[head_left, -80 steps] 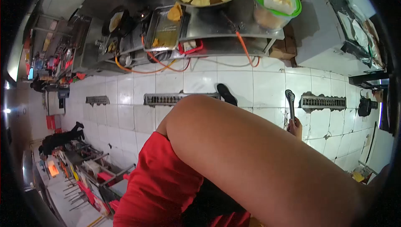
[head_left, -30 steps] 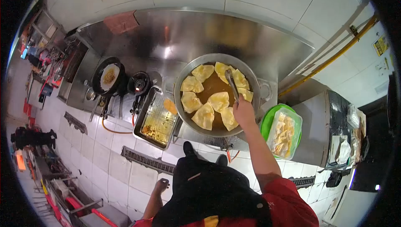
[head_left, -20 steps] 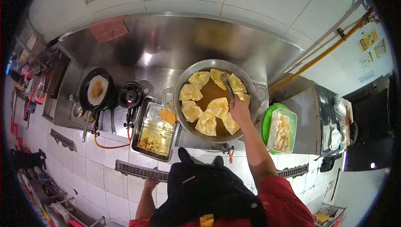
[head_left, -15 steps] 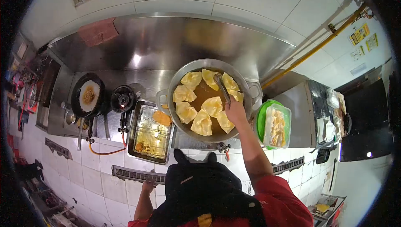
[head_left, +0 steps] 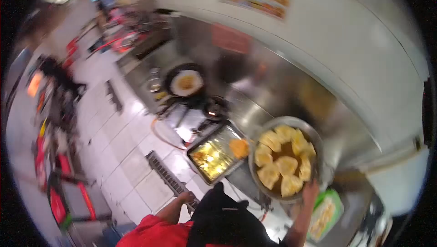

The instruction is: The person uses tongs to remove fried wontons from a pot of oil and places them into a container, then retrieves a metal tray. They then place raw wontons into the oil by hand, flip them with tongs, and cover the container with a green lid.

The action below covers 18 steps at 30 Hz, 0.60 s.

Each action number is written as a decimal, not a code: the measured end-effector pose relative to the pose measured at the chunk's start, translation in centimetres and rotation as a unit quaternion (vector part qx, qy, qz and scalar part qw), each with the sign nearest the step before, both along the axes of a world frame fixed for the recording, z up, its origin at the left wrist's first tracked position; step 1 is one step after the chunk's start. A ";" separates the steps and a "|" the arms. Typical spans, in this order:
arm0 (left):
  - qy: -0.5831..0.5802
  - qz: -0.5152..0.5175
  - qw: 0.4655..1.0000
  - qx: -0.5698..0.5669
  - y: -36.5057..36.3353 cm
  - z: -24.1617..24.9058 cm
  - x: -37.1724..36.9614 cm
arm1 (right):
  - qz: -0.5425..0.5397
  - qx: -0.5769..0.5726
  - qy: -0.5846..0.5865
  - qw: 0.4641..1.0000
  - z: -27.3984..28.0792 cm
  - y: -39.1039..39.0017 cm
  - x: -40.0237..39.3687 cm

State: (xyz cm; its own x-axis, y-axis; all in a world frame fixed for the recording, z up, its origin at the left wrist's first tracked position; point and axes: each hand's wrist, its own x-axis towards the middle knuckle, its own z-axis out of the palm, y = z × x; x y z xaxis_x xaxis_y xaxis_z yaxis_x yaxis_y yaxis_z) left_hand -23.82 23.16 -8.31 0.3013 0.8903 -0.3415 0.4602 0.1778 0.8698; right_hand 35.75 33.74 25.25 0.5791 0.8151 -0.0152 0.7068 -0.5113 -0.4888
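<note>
Motion smears this view. My right hand (head_left: 311, 191) is at the lower right rim of a big round metal pan (head_left: 256, 173), its fingers closed and blurred. It held metal tongs half a second ago, and the tongs are hard to make out now. Several folded yellow dough pieces (head_left: 287, 166) lie in brown oil in the pan, mostly in a ring around its inside. My left hand (head_left: 185, 197) hangs low by my apron, over the floor grate, away from the food; its fingers are too blurred to read.
Left of the pan is a metal tray (head_left: 200, 176) with yellow oil and an orange fried piece (head_left: 239, 148). Farther left are a burner (head_left: 215, 108) and a dark pan (head_left: 200, 88) holding a white round. A green-rimmed container (head_left: 337, 204) stands right of the big pan.
The view has swung to the left and tilted, so the pan sits farther right and lower. My right hand has drawn back from over the pan's middle to its near rim.
</note>
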 end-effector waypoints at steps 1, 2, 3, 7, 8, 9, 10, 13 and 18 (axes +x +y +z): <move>0.277 -0.193 0.938 0.075 1.0 0.5 -0.3 | 0.058 0.047 -0.036 0.997 -3.6 -0.5 2.8; 0.285 -0.157 0.943 0.074 0.2 -2.8 0.4 | 0.032 0.023 -0.008 0.999 -2.9 -0.7 2.6; 0.267 -0.071 0.959 -0.064 1.2 -0.5 1.2 | 0.035 0.046 -0.018 0.998 -3.1 -1.0 2.7; 0.243 0.034 0.953 -0.180 2.1 8.8 3.1 | -0.023 -0.027 -0.051 0.998 -3.1 -1.3 2.7; 0.235 0.047 0.952 -0.191 1.8 9.3 3.2 | 0.027 0.009 -0.046 0.999 -2.6 -1.8 2.8; 0.231 0.052 0.954 -0.187 1.5 9.3 3.3 | 0.032 0.014 -0.049 0.998 -2.3 -2.2 2.9; 0.258 0.040 0.951 -0.164 0.9 8.7 3.1 | 0.024 0.015 -0.048 0.998 -2.2 -2.7 2.9; 0.239 -0.006 0.962 -0.134 -0.8 2.6 2.0 | 0.027 0.015 -0.033 0.999 4.5 -4.6 -1.9; 0.328 -0.288 0.899 0.018 -4.6 -0.9 1.4 | 0.064 -0.073 0.014 0.995 3.3 -6.2 -0.6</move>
State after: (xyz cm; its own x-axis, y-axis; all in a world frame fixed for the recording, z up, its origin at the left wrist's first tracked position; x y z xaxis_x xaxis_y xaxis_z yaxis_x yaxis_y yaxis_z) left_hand -22.47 18.57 -9.21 0.4601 0.6652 -0.5880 0.8835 -0.2775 0.3774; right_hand 35.18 27.53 28.56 0.4680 0.8702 -0.1540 0.7583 -0.4849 -0.4357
